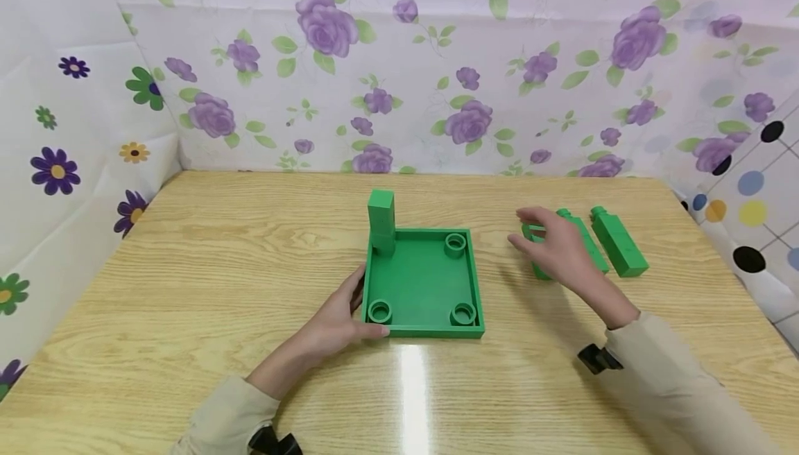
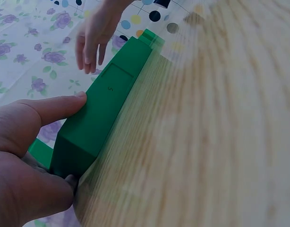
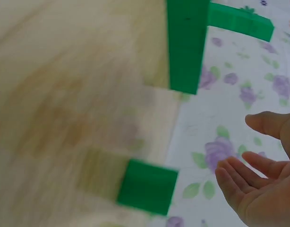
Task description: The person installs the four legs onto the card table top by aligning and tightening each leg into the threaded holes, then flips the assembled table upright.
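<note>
A shallow green square tray (image 1: pixel 431 281) lies on the table, with round sockets in three of its corners. At its back left corner stands a green square post (image 1: pixel 382 222), seen sideways in the right wrist view. My left hand (image 1: pixel 337 316) grips the tray's front left corner, thumb along the front wall and fingers at the left side. To the right, my right hand (image 1: pixel 555 247) is above loose green posts, its thumb and fingers apart and holding nothing. It partly hides two posts; the outermost post (image 1: pixel 620 243) lies in full view, its round peg pointing backward.
The wooden table (image 1: pixel 250 254) runs back to a wall cloth with purple flowers (image 1: pixel 374 101). More patterned cloth hangs at the left, and a dotted cloth (image 1: pixel 749 233) borders the right side. A dark wrist strap (image 1: pixel 599 358) sits at the right cuff.
</note>
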A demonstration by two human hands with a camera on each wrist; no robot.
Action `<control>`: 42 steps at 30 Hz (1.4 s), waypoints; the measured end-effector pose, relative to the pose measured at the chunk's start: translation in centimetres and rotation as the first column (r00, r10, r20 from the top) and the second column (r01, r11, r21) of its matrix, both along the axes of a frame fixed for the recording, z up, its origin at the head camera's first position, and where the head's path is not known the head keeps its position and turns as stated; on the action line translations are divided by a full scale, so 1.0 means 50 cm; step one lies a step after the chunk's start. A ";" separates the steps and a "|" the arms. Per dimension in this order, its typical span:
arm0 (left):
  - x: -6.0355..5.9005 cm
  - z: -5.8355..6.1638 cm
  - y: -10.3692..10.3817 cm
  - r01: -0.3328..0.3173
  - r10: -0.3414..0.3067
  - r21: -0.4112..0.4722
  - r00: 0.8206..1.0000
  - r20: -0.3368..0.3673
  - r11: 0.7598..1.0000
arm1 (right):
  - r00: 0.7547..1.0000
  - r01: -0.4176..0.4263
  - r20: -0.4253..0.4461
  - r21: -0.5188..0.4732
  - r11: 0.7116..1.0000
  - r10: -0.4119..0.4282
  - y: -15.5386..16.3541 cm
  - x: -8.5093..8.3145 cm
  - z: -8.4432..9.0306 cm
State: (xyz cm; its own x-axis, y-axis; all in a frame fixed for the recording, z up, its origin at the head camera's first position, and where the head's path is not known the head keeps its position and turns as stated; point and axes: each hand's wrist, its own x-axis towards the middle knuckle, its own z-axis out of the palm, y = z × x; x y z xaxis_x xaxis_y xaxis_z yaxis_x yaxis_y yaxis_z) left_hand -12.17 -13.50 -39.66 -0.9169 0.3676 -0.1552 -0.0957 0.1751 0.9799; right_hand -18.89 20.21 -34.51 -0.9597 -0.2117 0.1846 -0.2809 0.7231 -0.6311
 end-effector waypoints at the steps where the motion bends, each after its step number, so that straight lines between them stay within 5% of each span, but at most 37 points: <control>1: 0.000 0.000 0.000 0.000 0.000 -0.002 1.000 0.001 1.000 | 1.000 0.014 -0.015 0.011 1.000 -0.014 0.008 0.003 -0.004; 5: -0.001 0.000 0.002 -0.003 0.003 -0.005 1.000 -0.001 1.000 | 0.998 0.060 -0.036 0.007 0.998 -0.059 0.034 0.018 -0.017; 22: 0.000 -0.002 0.003 -0.018 0.018 -0.011 1.000 -0.001 1.000 | 0.984 0.105 0.141 0.006 0.994 -0.105 0.079 0.043 -0.048; 42: 0.001 -0.001 0.001 -0.007 0.007 0.007 1.000 0.008 1.000 | 0.991 0.125 0.035 0.149 0.981 -0.132 0.077 0.040 -0.072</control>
